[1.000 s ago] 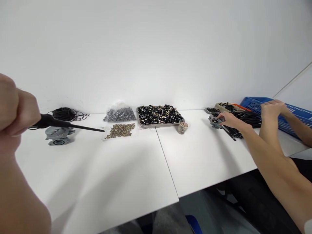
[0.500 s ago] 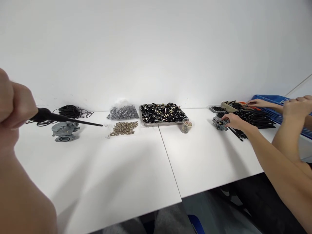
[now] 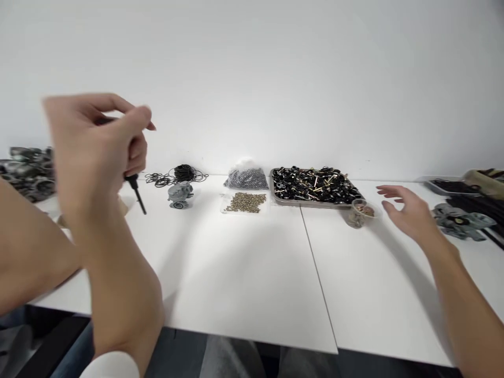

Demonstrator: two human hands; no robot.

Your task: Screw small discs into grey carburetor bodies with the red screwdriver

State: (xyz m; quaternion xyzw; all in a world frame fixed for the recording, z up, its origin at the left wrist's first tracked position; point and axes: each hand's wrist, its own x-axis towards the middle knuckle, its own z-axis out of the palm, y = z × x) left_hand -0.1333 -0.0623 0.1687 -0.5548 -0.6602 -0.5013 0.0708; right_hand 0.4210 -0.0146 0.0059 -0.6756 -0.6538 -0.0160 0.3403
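My left hand [image 3: 98, 142] is raised at the left, its fingers curled around a black screwdriver [image 3: 136, 195]. The thin shaft points down and slightly right, apart from the table; most of the handle is hidden in the hand. Beyond the shaft stands a small grey carburetor [image 3: 180, 195]. At the right my right hand [image 3: 407, 214] hovers with thumb and fingers apart, holding nothing. It is between a clear plastic cup [image 3: 357, 214] with small coppery parts and a second grey carburetor [image 3: 460, 220], which is blurred.
A metal tray [image 3: 311, 202] heaped with black parts and screws lies by the wall. Left of it are a bag of dark small parts [image 3: 247, 178], brass-coloured pieces [image 3: 247, 202] and black rings [image 3: 184, 172]. Several carburetors [image 3: 29, 170] and another person's forearm [image 3: 31, 247] are at far left.
The view has turned left. My right hand has let go of the right carburetor and moved left, off it. My left hand has tilted the screwdriver from nearly level to pointing down.
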